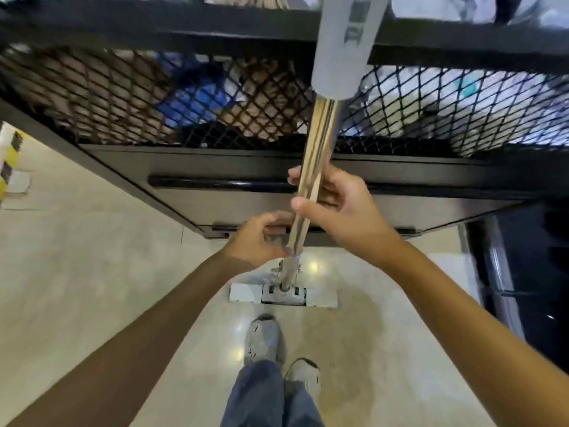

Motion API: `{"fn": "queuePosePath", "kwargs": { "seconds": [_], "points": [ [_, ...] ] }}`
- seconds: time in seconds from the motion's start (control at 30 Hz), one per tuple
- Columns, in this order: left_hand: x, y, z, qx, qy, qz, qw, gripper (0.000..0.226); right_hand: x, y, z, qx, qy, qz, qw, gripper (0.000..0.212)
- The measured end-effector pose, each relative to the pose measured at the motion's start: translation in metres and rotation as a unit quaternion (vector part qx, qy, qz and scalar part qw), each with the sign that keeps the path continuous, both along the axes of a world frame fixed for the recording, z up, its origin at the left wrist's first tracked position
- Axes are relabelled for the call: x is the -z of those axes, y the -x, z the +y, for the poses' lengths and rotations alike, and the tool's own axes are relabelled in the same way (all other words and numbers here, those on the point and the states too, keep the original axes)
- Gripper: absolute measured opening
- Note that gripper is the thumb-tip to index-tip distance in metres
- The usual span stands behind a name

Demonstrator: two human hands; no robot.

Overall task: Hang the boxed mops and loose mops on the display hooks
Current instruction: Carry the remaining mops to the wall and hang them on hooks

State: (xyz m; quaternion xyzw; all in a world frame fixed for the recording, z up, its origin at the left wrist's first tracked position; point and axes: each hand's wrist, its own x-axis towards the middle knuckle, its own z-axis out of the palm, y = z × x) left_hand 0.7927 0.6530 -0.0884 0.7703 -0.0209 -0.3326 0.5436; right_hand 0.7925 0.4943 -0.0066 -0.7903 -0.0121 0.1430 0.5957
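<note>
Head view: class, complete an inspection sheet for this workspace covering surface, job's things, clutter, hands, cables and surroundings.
Surface: glossy pale tiled floor.
Job's things: loose mop, pole upright, flat head down by the floor.
Clutter: blurred bagged goods behind mesh.
Hands: right hand grips the pole above left hand, which also grips it.
Cables: nothing seen.
Surroundings: black mesh cage; person's grey shoes.

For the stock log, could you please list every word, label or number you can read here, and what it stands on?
On the grey grip sleeve of the mop handle: dark printed marks, too blurred to read.
On the yellow-and-black object at the left edge: blurred, no text readable.
Nothing else shows any lettering, so no text can be quoted.
</note>
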Motion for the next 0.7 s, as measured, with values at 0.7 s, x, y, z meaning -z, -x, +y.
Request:
{"fn": "queuePosePath", "kwargs": {
  "seconds": [0.7],
  "points": [
    [0.005,0.005,-0.022,-0.043,0.101,0.046,0.993,0.037,0.004,0.017,-0.003,0.022,-0.171,-0.06,0.983,0.038]
  ]
}}
